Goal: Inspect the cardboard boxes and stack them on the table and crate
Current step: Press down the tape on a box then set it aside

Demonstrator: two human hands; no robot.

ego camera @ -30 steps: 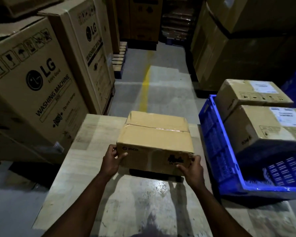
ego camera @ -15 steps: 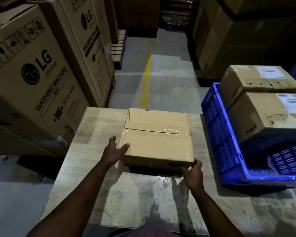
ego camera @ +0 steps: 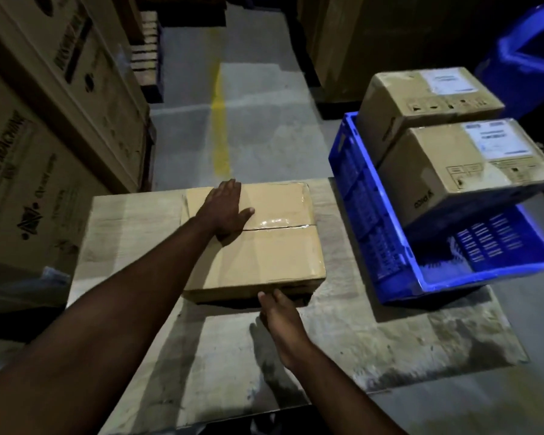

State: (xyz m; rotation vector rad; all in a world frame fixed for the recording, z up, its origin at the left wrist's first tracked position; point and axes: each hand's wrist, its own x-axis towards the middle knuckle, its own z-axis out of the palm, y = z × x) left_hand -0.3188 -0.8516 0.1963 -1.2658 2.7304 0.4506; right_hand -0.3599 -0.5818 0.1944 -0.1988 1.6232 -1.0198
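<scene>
A taped brown cardboard box [ego camera: 274, 255] lies flat on the pale wooden table [ego camera: 358, 334]. My left hand [ego camera: 225, 211] rests palm down on the box's top, fingers spread, near its far left part. My right hand [ego camera: 280, 312] is at the box's near bottom edge, fingertips touching or tucked under it. To the right, a blue plastic crate [ego camera: 361, 208] stands on the table and holds two labelled cardboard boxes, a near box [ego camera: 446, 171] and a far box [ego camera: 418, 98] behind it.
Tall washing-machine cartons [ego camera: 44, 146] stand close on the left of the table. More large cartons [ego camera: 343, 42] line the right of a concrete aisle with a yellow line [ego camera: 220, 133]. A blue bin [ego camera: 528, 54] sits at the far right.
The box has been set flat on the table. My left hand left its side and now lies on top. My right hand slid from the corner to the near edge.
</scene>
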